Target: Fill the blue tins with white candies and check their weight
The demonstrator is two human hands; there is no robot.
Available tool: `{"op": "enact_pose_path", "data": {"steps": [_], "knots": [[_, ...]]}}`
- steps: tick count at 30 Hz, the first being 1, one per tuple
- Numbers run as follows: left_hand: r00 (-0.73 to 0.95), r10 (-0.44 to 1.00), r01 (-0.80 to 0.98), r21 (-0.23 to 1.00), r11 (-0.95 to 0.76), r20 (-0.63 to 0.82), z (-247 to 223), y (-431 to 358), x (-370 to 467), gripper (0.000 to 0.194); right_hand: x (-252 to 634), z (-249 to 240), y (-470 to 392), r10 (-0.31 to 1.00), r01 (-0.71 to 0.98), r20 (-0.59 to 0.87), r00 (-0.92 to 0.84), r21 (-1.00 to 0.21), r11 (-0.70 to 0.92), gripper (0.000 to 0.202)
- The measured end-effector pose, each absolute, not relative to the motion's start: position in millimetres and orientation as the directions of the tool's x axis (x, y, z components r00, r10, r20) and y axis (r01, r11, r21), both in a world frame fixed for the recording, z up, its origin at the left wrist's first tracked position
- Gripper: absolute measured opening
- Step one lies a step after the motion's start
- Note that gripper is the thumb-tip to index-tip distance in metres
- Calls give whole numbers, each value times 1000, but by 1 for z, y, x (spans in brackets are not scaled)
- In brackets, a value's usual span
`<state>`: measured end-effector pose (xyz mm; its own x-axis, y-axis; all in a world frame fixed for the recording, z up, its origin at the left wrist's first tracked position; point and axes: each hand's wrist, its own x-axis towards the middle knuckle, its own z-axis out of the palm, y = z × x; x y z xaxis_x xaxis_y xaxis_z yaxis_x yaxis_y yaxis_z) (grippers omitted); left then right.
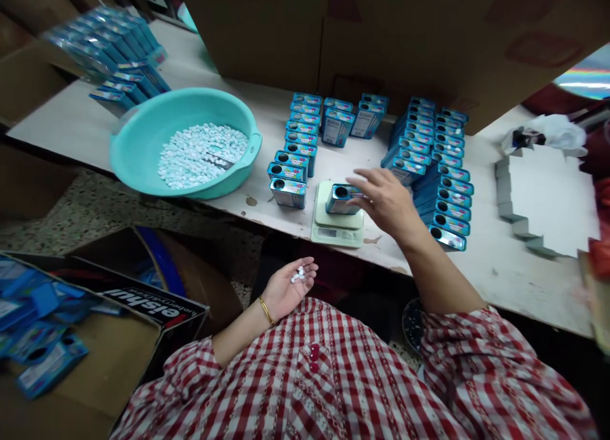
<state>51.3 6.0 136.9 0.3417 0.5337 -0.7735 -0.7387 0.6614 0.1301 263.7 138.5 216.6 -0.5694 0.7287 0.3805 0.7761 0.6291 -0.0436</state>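
Note:
My left hand (290, 286) lies palm up in front of my body, with several small white pellets (298, 275) in its cupped palm. On a pale green digital scale (337, 235) stands a small blue tin (337, 205) with a round dark hole in its top. My right hand (381, 199) reaches over from the right, its thumb and fingers around the tin's right end. To the left, a large turquoise basin (185, 103) holds many white pellets (204, 148) and a dark, flat tool partly sunk in them.
Rows of similar blue tins (295, 157) stand left of the scale, with more tins (450, 205) to the right. Flattened white cartons (548, 192) lie far right. A tall cardboard box (295, 40) walls off the table's back. An open carton (95, 338) with blue packs stands lower left.

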Motion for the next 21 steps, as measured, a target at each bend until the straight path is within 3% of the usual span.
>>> {"op": "enact_pose_path", "data": {"steps": [5,15,18,21], "knots": [[319,522,-762,113,637,-791,133,4,46,28,299,205,110,787,810,557,-265,-314,495,20],[286,517,-767,130,628,-807,132,11,47,32,307,153,84,858,674,504,104,-669,312,16],[295,519,-766,126,630,-802,130,12,48,33,304,152,92,873,611,476,104,-723,322,22],[298,523,-769,124,627,-798,128,12,47,32,300,159,100,867,633,494,65,-692,347,30]]}}
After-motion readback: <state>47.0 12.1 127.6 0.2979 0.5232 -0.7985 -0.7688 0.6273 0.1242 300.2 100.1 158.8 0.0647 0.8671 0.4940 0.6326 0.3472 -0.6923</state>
